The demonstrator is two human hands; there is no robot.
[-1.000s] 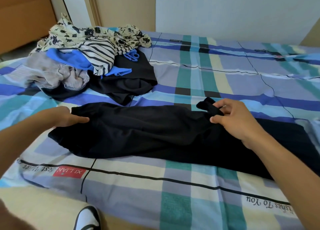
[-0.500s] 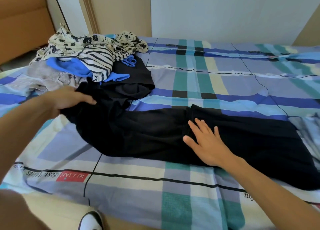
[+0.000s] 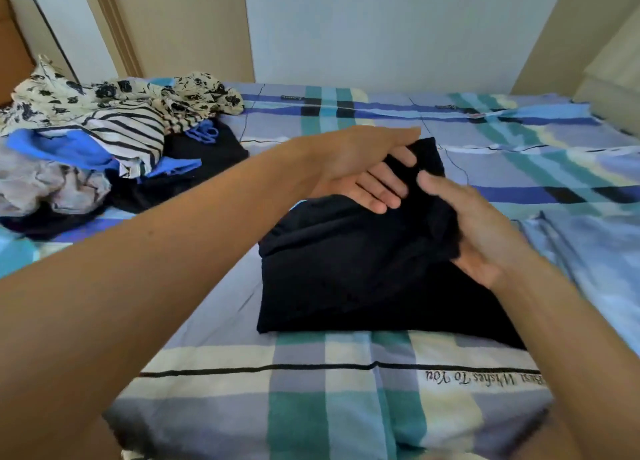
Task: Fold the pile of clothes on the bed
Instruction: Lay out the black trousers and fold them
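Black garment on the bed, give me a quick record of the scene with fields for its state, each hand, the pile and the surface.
garment: black garment, partly folded, lying on the bed
left hand: left hand gripping its far edge
right hand: right hand holding the same end
pile: unfolded clothes pile at far left, apart from the garment
surface: plaid bedsheet
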